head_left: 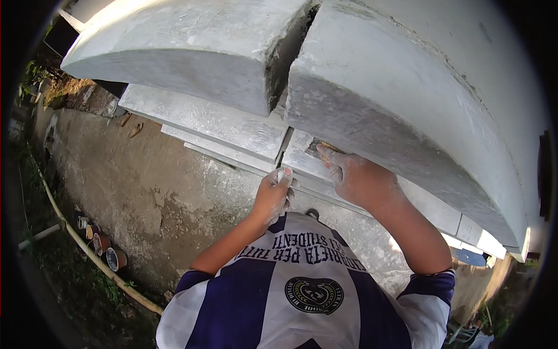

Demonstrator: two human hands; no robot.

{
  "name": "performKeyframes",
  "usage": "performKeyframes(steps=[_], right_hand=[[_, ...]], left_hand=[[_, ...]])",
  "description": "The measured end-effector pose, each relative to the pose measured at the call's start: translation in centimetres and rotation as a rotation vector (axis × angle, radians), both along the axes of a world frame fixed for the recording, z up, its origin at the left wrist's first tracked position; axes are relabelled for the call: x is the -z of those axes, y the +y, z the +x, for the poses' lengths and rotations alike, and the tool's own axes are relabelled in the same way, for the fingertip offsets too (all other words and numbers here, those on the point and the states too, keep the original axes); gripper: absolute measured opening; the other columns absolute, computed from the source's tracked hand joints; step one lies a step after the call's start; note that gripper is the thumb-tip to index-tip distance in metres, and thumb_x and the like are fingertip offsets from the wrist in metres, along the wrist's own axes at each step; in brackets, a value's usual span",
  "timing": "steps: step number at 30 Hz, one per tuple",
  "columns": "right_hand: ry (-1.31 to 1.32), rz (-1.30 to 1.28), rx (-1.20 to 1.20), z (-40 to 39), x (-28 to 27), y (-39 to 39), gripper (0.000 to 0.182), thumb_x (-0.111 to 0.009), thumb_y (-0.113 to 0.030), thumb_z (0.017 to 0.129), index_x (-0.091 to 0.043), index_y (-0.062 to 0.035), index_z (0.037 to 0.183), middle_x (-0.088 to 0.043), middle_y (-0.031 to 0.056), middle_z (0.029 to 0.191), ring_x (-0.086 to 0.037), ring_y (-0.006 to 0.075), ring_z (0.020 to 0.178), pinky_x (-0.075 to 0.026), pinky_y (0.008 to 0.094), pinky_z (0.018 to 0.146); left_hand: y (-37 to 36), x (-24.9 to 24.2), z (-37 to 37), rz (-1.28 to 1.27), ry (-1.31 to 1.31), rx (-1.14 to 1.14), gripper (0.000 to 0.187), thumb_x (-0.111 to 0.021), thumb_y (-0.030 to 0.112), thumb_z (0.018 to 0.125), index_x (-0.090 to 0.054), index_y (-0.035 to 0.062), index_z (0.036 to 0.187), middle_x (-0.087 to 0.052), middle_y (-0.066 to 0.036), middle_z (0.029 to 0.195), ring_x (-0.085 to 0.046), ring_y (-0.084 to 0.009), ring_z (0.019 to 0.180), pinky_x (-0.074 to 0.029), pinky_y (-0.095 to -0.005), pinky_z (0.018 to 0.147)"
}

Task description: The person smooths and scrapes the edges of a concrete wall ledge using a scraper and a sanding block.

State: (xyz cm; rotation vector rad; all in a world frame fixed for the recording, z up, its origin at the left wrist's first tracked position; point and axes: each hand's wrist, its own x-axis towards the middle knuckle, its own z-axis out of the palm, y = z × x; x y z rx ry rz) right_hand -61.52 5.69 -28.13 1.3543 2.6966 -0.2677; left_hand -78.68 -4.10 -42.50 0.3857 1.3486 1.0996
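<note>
My right hand (365, 179) is closed around a flat, dark-grey piece with a yellowish-brown edge (314, 148). That piece rests against the upper face of a pale grey concrete ledge (203, 119), right of a narrow vertical gap (284, 144). Its exact kind is not clear. My left hand (273, 195) is closed with the thumb up, close to the ledge's lower edge just below the gap. Whitish powder coats its fingers, and whatever they may hold is hidden. Above both hands juts a curved concrete slab (372, 81), split from its left part (174, 64) by a wide crack.
Stained concrete ground (128, 168) lies below and to the left. Several buckets (116, 259) stand near a long bamboo pole (96, 259) at the lower left, with plants beyond. A pale wall (494, 70) rises at the upper right. The slab overhangs my right forearm closely.
</note>
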Motion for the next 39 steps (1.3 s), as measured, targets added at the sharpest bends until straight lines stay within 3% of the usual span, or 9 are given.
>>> performKeyframes(steps=[6, 11, 17, 23, 26, 29, 35, 38, 39], right_hand=[[0.025, -0.078, -0.035, -4.1, -0.4, 0.5, 0.040, -0.057, -0.031, 0.100, -0.065, -0.0320, 0.139, -0.072, 0.0201, 0.113, -0.070, 0.0341, 0.103, -0.055, 0.0454, 0.092], [-0.068, 0.076, 0.075, 3.1, -0.6, -1.0, 0.038, -0.056, -0.040, 0.102, -0.065, -0.0368, 0.138, -0.073, 0.0189, 0.106, -0.070, 0.0360, 0.102, -0.055, 0.0462, 0.092], [-0.116, 0.184, 0.116, 8.7, 0.2, -1.9, 0.035, -0.061, -0.037, 0.099, -0.071, -0.0309, 0.132, -0.074, 0.0156, 0.105, -0.070, 0.0360, 0.097, -0.056, 0.0474, 0.088], [0.087, 0.090, -0.014, -0.3, 1.9, 0.8, 0.040, -0.063, -0.024, 0.097, -0.068, -0.0245, 0.137, -0.068, 0.0129, 0.129, -0.064, 0.0339, 0.114, -0.049, 0.0462, 0.101], [0.080, -0.037, 0.042, -4.0, 1.8, 1.5, 0.045, -0.067, -0.022, 0.094, -0.065, -0.0247, 0.139, -0.067, 0.0133, 0.130, -0.064, 0.0350, 0.113, -0.050, 0.0461, 0.100], [0.098, -0.017, 0.043, -1.8, 1.4, 1.0, 0.043, -0.068, -0.021, 0.092, -0.069, -0.0236, 0.135, -0.068, 0.0137, 0.128, -0.064, 0.0346, 0.113, -0.050, 0.0457, 0.100], [-0.053, 0.020, 0.212, 6.0, -1.2, -1.5, 0.038, -0.067, -0.018, 0.090, -0.074, -0.0247, 0.127, -0.071, 0.0121, 0.122, -0.064, 0.0331, 0.113, -0.051, 0.0451, 0.098], [-0.006, 0.090, 0.181, 6.4, 0.7, -1.0, 0.041, -0.065, -0.021, 0.092, -0.070, -0.0270, 0.133, -0.070, 0.0121, 0.125, -0.064, 0.0326, 0.117, -0.051, 0.0444, 0.100], [-0.055, -0.003, 0.206, 5.4, 0.1, -0.9, 0.043, -0.064, -0.021, 0.093, -0.068, -0.0274, 0.135, -0.069, 0.0129, 0.127, -0.063, 0.0327, 0.119, -0.051, 0.0443, 0.101]], left_hand=[[0.2, 0.2, 0.1, 0.018, -0.028, -0.040, 0.043, -0.059, 0.045, 0.105, -0.061, 0.0018, 0.110, -0.068, -0.005, 0.089, -0.051, -0.0078, 0.052, -0.040, -0.0237, 0.042], [0.1, 0.6, 0.0, 0.027, -0.038, -0.028, 0.043, -0.058, 0.045, 0.105, -0.061, 0.0024, 0.110, -0.069, -0.005, 0.090, -0.053, -0.0080, 0.056, -0.042, -0.0237, 0.044], [0.0, 0.7, 0.1, 0.043, -0.053, 0.008, 0.044, -0.057, 0.046, 0.106, -0.058, 0.0031, 0.116, -0.069, -0.005, 0.092, -0.055, -0.0081, 0.060, -0.043, -0.0244, 0.046], [0.0, 0.8, 0.1, 0.035, -0.034, 0.013, 0.047, -0.058, 0.047, 0.105, -0.057, 0.0014, 0.116, -0.070, -0.006, 0.094, -0.055, -0.0087, 0.059, -0.043, -0.0254, 0.046], [0.0, 0.2, -0.2, 0.001, -0.015, 0.034, 0.047, -0.058, 0.047, 0.105, -0.058, 0.0005, 0.115, -0.070, -0.006, 0.095, -0.054, -0.0090, 0.059, -0.043, -0.0253, 0.046], [0.3, 0.0, 0.3, 0.002, 0.010, -0.014, 0.042, -0.051, 0.044, 0.109, -0.060, 0.0037, 0.104, -0.062, -0.005, 0.081, -0.053, -0.0093, 0.055, -0.040, -0.0234, 0.043], [0.2, -1.5, 0.6, 0.018, 0.082, 0.035, 0.046, -0.049, 0.048, 0.108, -0.061, 0.0039, 0.098, -0.054, -0.003, 0.062, -0.041, -0.0093, 0.040, -0.034, -0.0245, 0.036], [0.2, -0.3, 0.5, 0.028, 0.118, 0.082, 0.048, -0.048, 0.050, 0.108, -0.060, 0.0040, 0.101, -0.056, -0.003, 0.067, -0.041, -0.0096, 0.041, -0.033, -0.0242, 0.036], [0.2, -0.2, 0.6, 0.022, 0.104, 0.058, 0.048, -0.048, 0.049, 0.108, -0.060, 0.0039, 0.102, -0.058, -0.004, 0.071, -0.043, -0.0097, 0.042, -0.033, -0.0240, 0.037]])
